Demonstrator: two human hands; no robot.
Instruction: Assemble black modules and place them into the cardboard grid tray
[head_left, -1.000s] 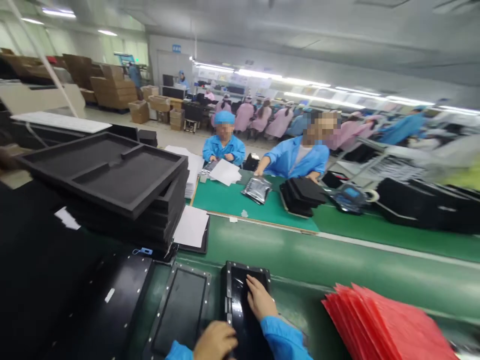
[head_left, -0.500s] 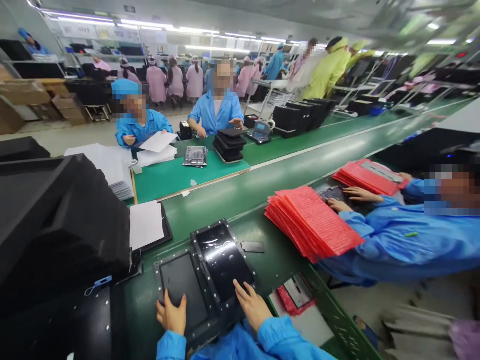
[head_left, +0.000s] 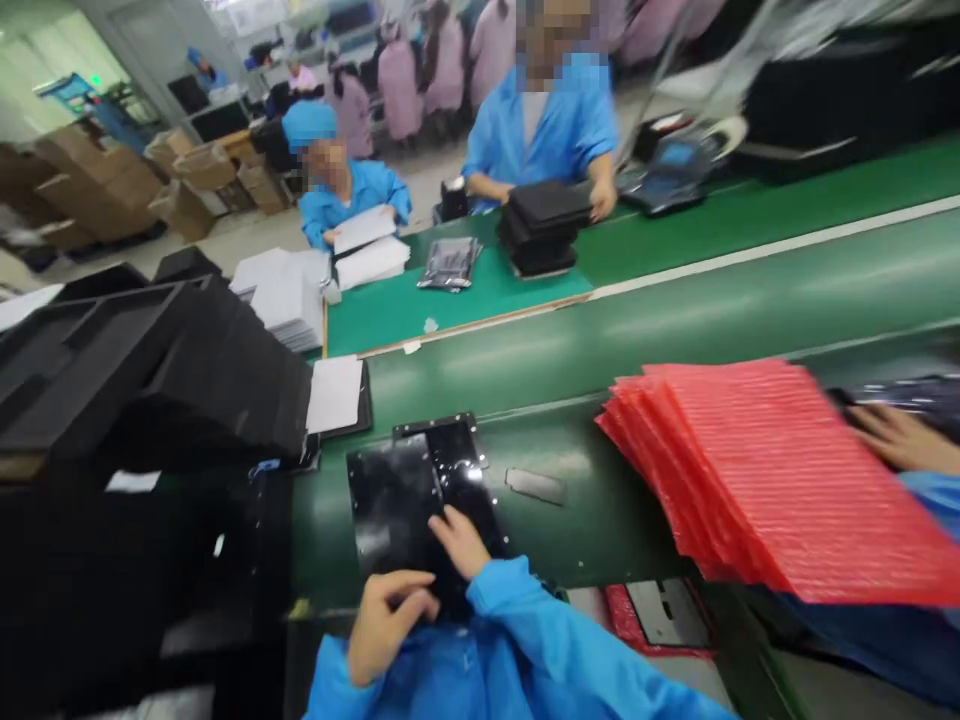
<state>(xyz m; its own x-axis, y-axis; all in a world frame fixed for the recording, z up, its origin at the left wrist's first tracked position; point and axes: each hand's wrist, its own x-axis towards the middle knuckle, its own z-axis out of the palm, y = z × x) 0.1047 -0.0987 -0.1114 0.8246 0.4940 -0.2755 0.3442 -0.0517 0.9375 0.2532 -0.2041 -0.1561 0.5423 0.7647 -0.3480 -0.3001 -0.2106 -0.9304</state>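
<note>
Two flat black panels with small pale dots along their borders lie on the green bench in front of me. The left black panel (head_left: 390, 490) overlaps the right black panel (head_left: 466, 470). My right hand (head_left: 461, 542) rests near the seam between them, fingers stretched out over the black surface. At the near edge, my left hand (head_left: 390, 618) is curled, thumb close to the bent index finger. What is between those fingers, if anything, is hidden. A thin grey plate (head_left: 534, 486) lies to the right of the panels.
Black trays (head_left: 225, 370) are piled at left. White paper (head_left: 334, 393) lies on a black piece beyond the panels. Red bubble bags (head_left: 787, 480) are stacked at right, beside a co-worker's hand (head_left: 904, 437). Co-workers in blue sit across the green conveyor (head_left: 525, 360).
My view has swung left. The left panel now shows a smooth, glossy face instead of a recessed frame and overlaps the right one. My left hand has curled at the near edge; my right has moved toward the seam.
</note>
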